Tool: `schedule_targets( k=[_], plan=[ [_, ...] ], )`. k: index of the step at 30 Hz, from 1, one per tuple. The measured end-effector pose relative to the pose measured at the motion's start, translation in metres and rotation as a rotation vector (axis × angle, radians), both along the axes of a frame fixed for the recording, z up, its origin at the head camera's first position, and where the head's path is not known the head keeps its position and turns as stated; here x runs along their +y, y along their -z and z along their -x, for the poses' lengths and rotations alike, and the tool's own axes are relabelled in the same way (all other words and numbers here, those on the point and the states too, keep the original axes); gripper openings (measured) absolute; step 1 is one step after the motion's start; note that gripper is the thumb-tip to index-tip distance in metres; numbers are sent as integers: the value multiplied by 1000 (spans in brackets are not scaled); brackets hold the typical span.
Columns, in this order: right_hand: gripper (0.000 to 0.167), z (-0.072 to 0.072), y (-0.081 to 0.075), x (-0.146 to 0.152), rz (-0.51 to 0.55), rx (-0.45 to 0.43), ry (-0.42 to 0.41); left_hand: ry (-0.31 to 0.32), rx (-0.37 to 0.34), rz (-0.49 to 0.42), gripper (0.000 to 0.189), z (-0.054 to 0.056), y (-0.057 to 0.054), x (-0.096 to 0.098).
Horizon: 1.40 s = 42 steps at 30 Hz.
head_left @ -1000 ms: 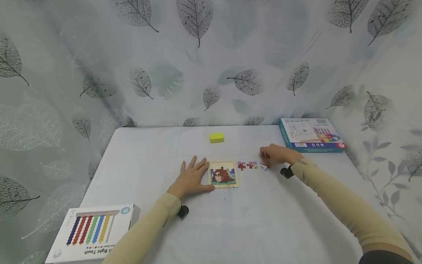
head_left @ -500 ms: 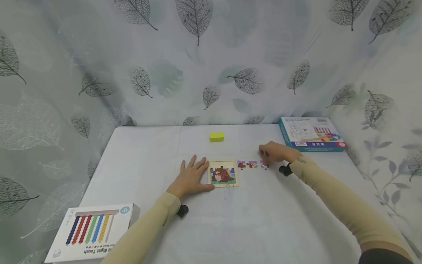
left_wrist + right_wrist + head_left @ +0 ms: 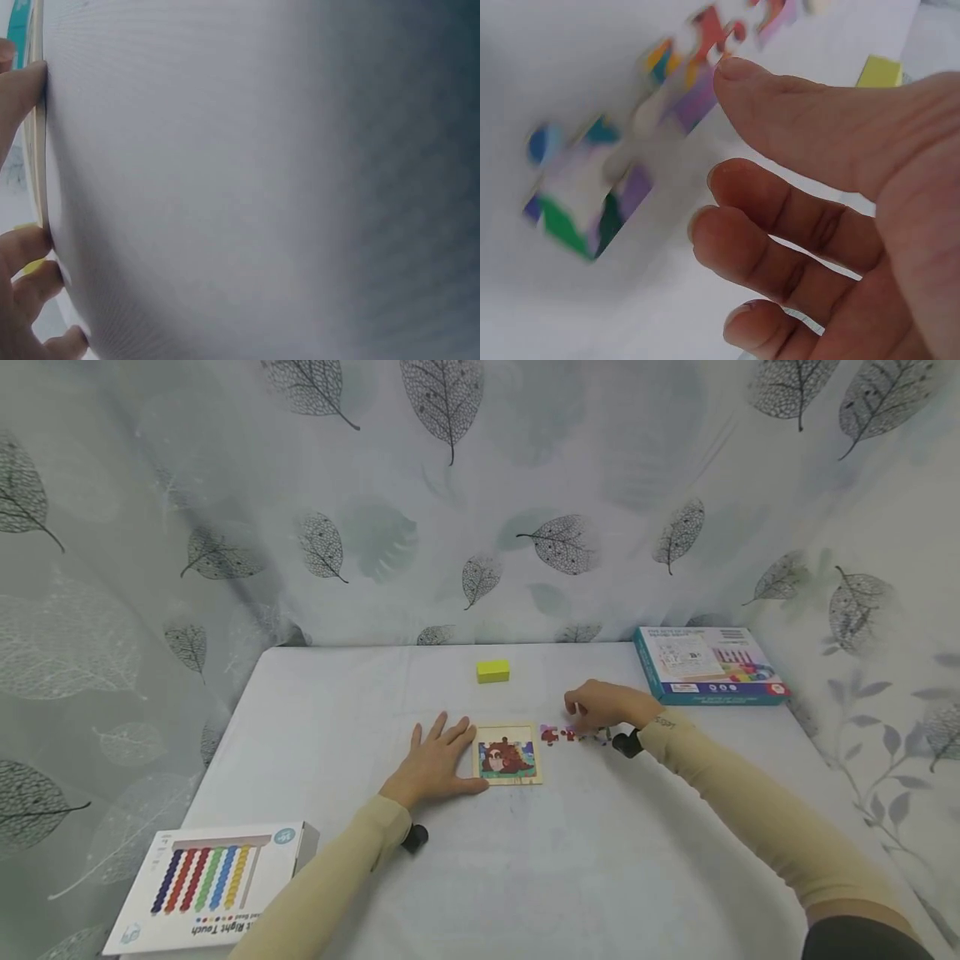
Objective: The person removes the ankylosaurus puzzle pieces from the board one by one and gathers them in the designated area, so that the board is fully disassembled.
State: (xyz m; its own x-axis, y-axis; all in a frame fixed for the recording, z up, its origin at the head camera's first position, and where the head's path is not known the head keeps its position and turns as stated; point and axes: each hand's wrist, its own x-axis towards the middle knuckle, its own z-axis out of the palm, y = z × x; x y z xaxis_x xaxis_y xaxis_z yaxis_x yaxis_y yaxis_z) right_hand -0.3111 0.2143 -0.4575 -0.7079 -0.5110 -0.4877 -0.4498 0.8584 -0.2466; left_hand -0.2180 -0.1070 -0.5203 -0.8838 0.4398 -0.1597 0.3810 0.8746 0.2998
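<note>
A small square wooden puzzle board lies mid-table, its lower part filled with a brown animal picture and its top strip bare wood. My left hand rests spread at the board's left side, thumb and index finger touching its edge. To the right of the board, several loose puzzle pieces lie in a row. Over the middle of that row hovers my right hand, partly covering them. In the right wrist view its thumb and fingers are apart with nothing between them, beside a white, green and purple piece.
A yellow block stands behind the board. At the back right lies a teal-edged box. A white box with pictured coloured beads lies at the front left. Leaf-patterned cloth hangs around the table.
My right hand has moved left, from the rightmost loose piece to over the middle one. The left hand and the board have stayed in place.
</note>
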Motion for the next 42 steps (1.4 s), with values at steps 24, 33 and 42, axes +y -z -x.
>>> schedule_targets(
  k=[24, 33, 42],
  plan=[
    [23, -38, 9, -95, 34, 107, -235, 5, -7, 5, 100, 0, 0, -1],
    [35, -48, 17, -113, 76, 176, -307, 9, -24, -11, 98, -2, -2, -1],
    [37, -47, 25, -118, 92, 124, -265, 7, -12, -21, 96, -2, -3, -2]
  ],
)
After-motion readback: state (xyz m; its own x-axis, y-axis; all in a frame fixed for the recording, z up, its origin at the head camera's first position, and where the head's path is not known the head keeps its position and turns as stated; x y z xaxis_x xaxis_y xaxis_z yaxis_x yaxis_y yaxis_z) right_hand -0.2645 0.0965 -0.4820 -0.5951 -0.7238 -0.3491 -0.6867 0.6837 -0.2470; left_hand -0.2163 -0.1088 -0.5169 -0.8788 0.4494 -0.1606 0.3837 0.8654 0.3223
